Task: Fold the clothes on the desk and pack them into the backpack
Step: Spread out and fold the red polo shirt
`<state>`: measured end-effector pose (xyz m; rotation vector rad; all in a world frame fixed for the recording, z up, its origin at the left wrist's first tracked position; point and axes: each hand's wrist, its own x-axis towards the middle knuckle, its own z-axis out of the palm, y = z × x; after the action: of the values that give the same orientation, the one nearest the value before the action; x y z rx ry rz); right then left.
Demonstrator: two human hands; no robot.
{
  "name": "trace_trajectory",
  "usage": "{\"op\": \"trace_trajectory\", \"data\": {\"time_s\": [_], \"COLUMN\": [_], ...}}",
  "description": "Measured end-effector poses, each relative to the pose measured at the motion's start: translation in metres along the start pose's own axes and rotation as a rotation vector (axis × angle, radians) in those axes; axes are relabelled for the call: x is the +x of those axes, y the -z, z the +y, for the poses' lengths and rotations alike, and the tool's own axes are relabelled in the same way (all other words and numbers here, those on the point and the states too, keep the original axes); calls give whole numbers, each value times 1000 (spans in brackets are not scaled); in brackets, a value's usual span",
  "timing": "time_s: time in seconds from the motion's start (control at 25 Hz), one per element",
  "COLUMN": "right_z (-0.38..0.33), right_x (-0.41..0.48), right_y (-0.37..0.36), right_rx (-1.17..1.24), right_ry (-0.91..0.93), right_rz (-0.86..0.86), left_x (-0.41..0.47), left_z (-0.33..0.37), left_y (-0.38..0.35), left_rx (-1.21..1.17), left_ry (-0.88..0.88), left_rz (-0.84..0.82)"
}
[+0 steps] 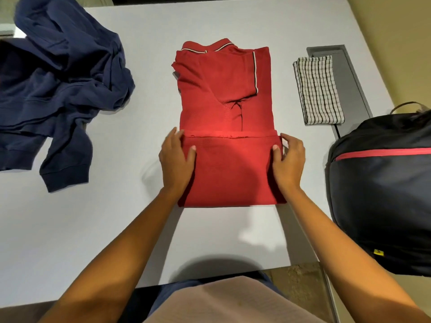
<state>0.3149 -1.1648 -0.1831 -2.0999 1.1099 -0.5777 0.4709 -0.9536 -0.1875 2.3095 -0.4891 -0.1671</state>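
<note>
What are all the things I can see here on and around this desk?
desk: one, pale grey, filling most of the view
red polo shirt: one, red with a white-and-black trim, middle of the desk, its bottom part folded up
sweatshirt: one, navy blue, crumpled at the desk's left side
checked cloth: one, white with black lines, folded, at the far right of the desk
desk hatch: one, grey, set into the desk, partly under the checked cloth
backpack: one, black with a red stripe, at the desk's right edge
hands: two, bare; left hand and right hand pinch the two sides of the shirt's folded-up part
</note>
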Motion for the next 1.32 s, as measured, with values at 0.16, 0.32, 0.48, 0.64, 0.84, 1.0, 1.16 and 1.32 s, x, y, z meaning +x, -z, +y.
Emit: {"op": "trace_trajectory", "data": {"time_s": [0.16,0.32,0.48,0.64,0.84,1.0,1.16,1.32], "right_z": [7,19,21,21,24,30,18,-1], "right_x": [-22,-23,-28,-53,-99,-123,-102,-54], "right_y": [-30,-39,-38,-33,-22,-16,-16,-30], "right_rx": [-406,-605,-649,-653,-645,-627,-574,-459], "right_ry": [454,447,402,374,358,369,374,434], "right_rz": [-178,-302,-301,-307,-336,-345,-290,-187], "left_x": [-28,-32,-33,-54,-97,-123,-107,-48], "left_z": [-6,-22,-27,-31,-40,-44,-37,-23], "left_y": [-27,-38,-34,-28,-16,-8,-4,-4], "left_rx": [368,480,502,505,497,480,413,331], "left_ry": [-305,-273,-321,-308,-279,-270,-267,-191], "left_rz": [-184,-246,-247,-248,-269,-294,-286,-191]}}
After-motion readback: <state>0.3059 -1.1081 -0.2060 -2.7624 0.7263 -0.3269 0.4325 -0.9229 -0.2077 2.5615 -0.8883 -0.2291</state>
